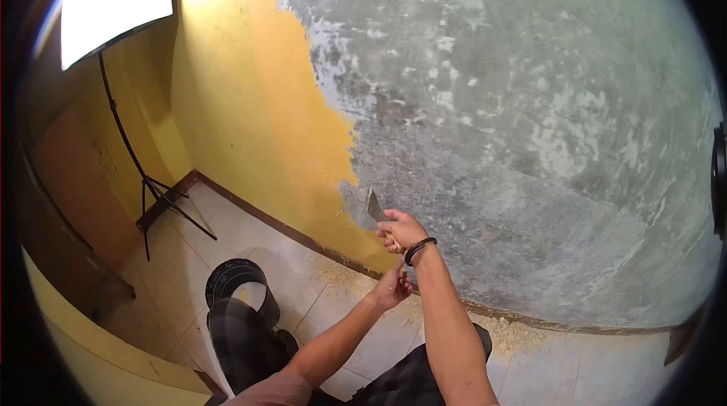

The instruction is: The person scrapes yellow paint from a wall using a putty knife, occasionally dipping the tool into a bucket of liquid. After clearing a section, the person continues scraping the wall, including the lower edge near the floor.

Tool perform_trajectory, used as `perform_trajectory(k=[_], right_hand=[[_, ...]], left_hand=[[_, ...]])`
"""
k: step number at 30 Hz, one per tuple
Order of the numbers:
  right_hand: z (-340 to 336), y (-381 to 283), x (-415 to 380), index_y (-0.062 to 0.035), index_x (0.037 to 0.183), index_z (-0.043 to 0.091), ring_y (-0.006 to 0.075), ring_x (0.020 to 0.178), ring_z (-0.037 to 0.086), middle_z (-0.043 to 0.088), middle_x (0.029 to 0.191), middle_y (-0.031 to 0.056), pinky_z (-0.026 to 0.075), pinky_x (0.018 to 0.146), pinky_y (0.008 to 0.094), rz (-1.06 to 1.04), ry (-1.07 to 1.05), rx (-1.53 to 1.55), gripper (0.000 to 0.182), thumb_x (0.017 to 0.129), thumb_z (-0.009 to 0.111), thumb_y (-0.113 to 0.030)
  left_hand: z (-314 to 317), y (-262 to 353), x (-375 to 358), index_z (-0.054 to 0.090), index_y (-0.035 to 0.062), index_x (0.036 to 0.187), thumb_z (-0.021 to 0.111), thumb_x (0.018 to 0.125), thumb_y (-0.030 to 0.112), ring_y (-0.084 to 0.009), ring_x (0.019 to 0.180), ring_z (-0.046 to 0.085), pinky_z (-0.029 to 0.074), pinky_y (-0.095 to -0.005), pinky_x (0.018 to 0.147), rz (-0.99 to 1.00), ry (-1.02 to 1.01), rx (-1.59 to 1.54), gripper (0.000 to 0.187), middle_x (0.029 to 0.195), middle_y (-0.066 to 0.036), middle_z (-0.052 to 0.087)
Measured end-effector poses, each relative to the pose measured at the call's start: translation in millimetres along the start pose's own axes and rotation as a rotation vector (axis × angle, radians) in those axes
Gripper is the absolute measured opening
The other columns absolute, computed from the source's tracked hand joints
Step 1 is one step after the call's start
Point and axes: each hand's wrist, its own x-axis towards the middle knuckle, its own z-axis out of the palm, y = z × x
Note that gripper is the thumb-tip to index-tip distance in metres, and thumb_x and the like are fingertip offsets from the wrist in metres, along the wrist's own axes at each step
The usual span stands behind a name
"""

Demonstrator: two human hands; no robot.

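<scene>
My right hand (401, 231) is closed around the handle of a paint scraper (375, 206). Its flat metal blade points up and to the left, close in front of the wall where yellow paint (318, 141) meets bare grey plaster (485, 141). A dark band circles my right wrist. Just below that wrist, my left hand (393, 288) is half curled with the thumb raised and the fingers apart. Nothing shows in it, and it is near the foot of the wall.
A black bucket (265, 304) stands on the tiled floor beside my knee. Paint flakes (503, 334) lie along the brown baseboard (288, 233). At the left, a bright lamp panel (121, 4) stands on a black tripod (157, 190).
</scene>
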Motion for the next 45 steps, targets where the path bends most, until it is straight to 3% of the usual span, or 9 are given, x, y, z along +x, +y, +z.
perform_trajectory(k=[9, 15, 20, 24, 26, 27, 31, 37, 45], right_hand=[[18, 25, 13, -0.0047, 0.129, 0.041, 0.0097, 0.052, 0.048, 0.058, 0.085, 0.0101, 0.041, 0.042, 0.0225, -0.002, -0.073, -0.051, 0.049, 0.083, 0.059, -0.005], [71, 62, 32, -0.0012, 0.126, 0.042, 0.0095, 0.049, 0.053, 0.063, 0.086, 0.0096, 0.044, 0.042, 0.0239, -0.167, -0.228, -0.647, 0.043, 0.089, 0.057, -0.019], [143, 84, 58, -0.0013, 0.113, 0.055, 0.0075, 0.047, 0.051, 0.06, 0.073, 0.0065, 0.041, 0.037, 0.0229, -0.204, -0.283, -0.783, 0.029, 0.088, 0.059, -0.015], [209, 113, 111, -0.0047, 0.105, 0.063, 0.028, 0.08, 0.066, 0.067, 0.089, 0.0179, 0.051, 0.075, 0.0359, -0.565, -0.292, -1.114, 0.031, 0.077, 0.068, -0.019], [246, 135, 133, -0.0054, 0.103, 0.064, 0.0298, 0.082, 0.065, 0.067, 0.089, 0.0184, 0.051, 0.076, 0.0364, -0.455, -0.383, -1.22, 0.031, 0.077, 0.067, -0.02], [266, 146, 143, -0.0061, 0.102, 0.065, 0.0315, 0.085, 0.065, 0.066, 0.09, 0.019, 0.05, 0.077, 0.037, -0.353, -0.445, -1.314, 0.03, 0.077, 0.067, -0.021], [331, 202, 174, -0.0092, 0.098, 0.067, 0.0329, 0.09, 0.064, 0.065, 0.095, 0.0212, 0.05, 0.082, 0.0377, -0.321, -0.519, -1.538, 0.026, 0.074, 0.066, -0.02], [359, 286, 222, -0.0117, 0.099, 0.068, 0.0338, 0.096, 0.062, 0.065, 0.099, 0.0161, 0.05, 0.083, 0.0401, -0.191, -0.796, -1.967, 0.025, 0.077, 0.06, -0.018], [369, 278, 197, 0.0003, 0.098, 0.066, 0.0367, 0.101, 0.059, 0.06, 0.103, 0.028, 0.047, 0.087, 0.042, -0.072, -0.636, -1.875, 0.029, 0.077, 0.053, -0.016]], left_hand=[[-74, -27, -6, 0.042, 0.0161, 0.061, 0.06, 0.087, 0.037, -0.0099, 0.046, 0.044, 0.043, -0.0225, 0.044, -0.074, 0.139, -0.152, 0.037, 0.053, 0.004, 0.041], [-115, 16, -9, 0.048, 0.0129, 0.064, 0.06, 0.085, 0.042, -0.0119, 0.044, 0.046, 0.047, -0.0229, 0.047, 0.11, 0.174, -0.241, 0.038, 0.056, 0.002, 0.046], [-168, 104, -88, 0.062, -0.0063, 0.097, 0.061, 0.08, 0.041, -0.0246, 0.066, 0.066, 0.053, -0.0339, 0.056, 0.003, 0.554, 1.262, 0.05, 0.09, -0.021, 0.066], [-252, 131, -130, 0.061, -0.0101, 0.084, 0.048, 0.09, 0.037, -0.0255, 0.059, 0.066, 0.052, -0.0342, 0.053, 0.064, 0.733, 0.964, 0.049, 0.079, -0.021, 0.065], [-262, 139, -149, 0.059, -0.0102, 0.086, 0.041, 0.094, 0.032, -0.026, 0.063, 0.067, 0.051, -0.0335, 0.049, 0.1, 0.638, 0.426, 0.047, 0.081, -0.021, 0.065], [-260, 146, -161, 0.052, -0.0111, 0.102, 0.039, 0.095, 0.028, -0.0274, 0.068, 0.068, 0.054, -0.0332, 0.053, 0.13, 0.587, 0.429, 0.042, 0.083, -0.02, 0.065], [-262, 158, -200, 0.056, -0.0094, 0.099, 0.043, 0.091, 0.016, -0.0273, 0.066, 0.067, 0.055, -0.0326, 0.054, 0.196, 0.51, 0.267, 0.03, 0.079, -0.021, 0.065], [-270, 164, -234, 0.066, -0.0071, 0.08, 0.048, 0.081, 0.012, -0.0345, 0.08, 0.066, 0.052, -0.0383, 0.072, 0.1, 1.019, 0.885, 0.026, 0.086, -0.028, 0.064], [-308, 167, -249, 0.055, -0.0081, 0.103, 0.043, 0.088, 0.019, -0.0437, 0.097, 0.057, 0.044, -0.0451, 0.084, 0.313, 1.503, 0.475, 0.033, 0.099, -0.028, 0.061]])
